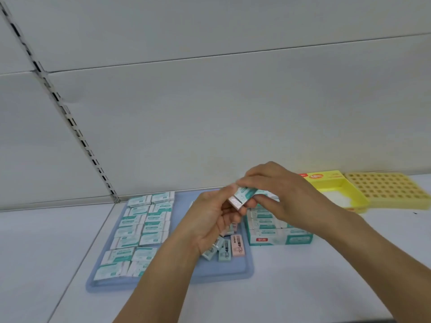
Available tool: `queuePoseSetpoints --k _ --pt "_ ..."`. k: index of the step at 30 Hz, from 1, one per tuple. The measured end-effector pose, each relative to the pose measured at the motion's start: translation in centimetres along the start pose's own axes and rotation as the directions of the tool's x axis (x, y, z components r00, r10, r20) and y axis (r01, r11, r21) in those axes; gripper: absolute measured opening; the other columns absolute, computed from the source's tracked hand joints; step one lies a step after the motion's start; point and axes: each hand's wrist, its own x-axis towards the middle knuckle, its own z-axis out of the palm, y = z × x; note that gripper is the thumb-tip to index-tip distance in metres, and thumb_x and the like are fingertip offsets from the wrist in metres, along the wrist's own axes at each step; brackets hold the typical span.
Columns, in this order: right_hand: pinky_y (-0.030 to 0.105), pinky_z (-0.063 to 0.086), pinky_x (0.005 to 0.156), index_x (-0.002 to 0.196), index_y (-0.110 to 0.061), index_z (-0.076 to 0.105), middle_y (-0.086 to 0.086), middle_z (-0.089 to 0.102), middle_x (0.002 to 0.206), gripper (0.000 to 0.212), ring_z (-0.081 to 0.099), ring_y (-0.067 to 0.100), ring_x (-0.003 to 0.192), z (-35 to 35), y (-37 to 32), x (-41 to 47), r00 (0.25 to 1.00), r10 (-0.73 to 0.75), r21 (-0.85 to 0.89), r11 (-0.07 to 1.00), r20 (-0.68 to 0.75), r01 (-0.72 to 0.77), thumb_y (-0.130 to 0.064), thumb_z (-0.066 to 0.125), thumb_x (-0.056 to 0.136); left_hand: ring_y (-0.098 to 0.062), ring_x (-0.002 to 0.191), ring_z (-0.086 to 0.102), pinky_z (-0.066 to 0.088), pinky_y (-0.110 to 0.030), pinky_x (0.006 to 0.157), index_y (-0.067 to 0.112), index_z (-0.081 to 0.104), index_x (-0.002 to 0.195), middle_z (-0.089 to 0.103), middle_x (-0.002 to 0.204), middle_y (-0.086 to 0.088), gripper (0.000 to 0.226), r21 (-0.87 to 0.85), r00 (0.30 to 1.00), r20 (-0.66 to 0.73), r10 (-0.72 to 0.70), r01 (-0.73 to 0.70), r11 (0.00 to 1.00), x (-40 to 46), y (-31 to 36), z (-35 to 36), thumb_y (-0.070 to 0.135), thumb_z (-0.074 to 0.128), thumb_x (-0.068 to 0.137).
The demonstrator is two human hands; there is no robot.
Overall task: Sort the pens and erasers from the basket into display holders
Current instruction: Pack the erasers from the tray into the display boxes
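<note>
Both hands meet above a blue tray (247,271), holding a small stack of teal-sleeved erasers (242,197). My left hand (210,217) cups the stack from below, and its pink end shows. My right hand (279,192) pinches the stack from above. Two rows of teal-and-white erasers (140,231) lie on the tray's left side. Loose pink and teal erasers (225,249) lie near the tray's middle. A teal display box (279,238) to the right of the tray holds rows of erasers, partly hidden by my right hand.
At the back right stand a yellow open box (338,187) and a yellow holder with a grid of holes (391,190). Everything rests on a white shelf (326,276) with a white back panel and a slotted upright (70,120) at the left.
</note>
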Motion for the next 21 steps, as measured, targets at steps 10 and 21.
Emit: queuePoseSetpoints --k 10,21 --pt "0.032 0.042 0.088 0.117 -0.023 0.063 -0.004 0.058 0.111 0.032 0.051 0.019 0.108 -2.3 3.4 -3.0 0.826 0.539 -0.334 0.819 0.167 -0.467 -0.025 0.068 0.085 -0.011 0.126 0.044 0.020 -0.047 0.116 0.026 0.058 0.121 0.055 0.132 0.009 0.053 0.947 0.943 0.301 0.141 -0.278 -0.161 2.5 -3.5 1.6 0.060 0.026 0.097" --pt "0.032 0.038 0.089 0.100 -0.032 0.068 -0.012 0.062 0.110 0.014 0.050 0.015 0.109 0.6 4.3 -3.3 0.819 0.557 -0.455 0.771 0.141 -0.446 -0.029 0.059 0.090 -0.006 0.143 0.024 0.000 -0.041 0.120 0.026 0.040 0.145 0.032 0.156 0.012 0.101 0.940 0.951 0.276 0.141 -0.236 -0.246 2.8 -5.0 1.7 0.079 -0.009 0.076"
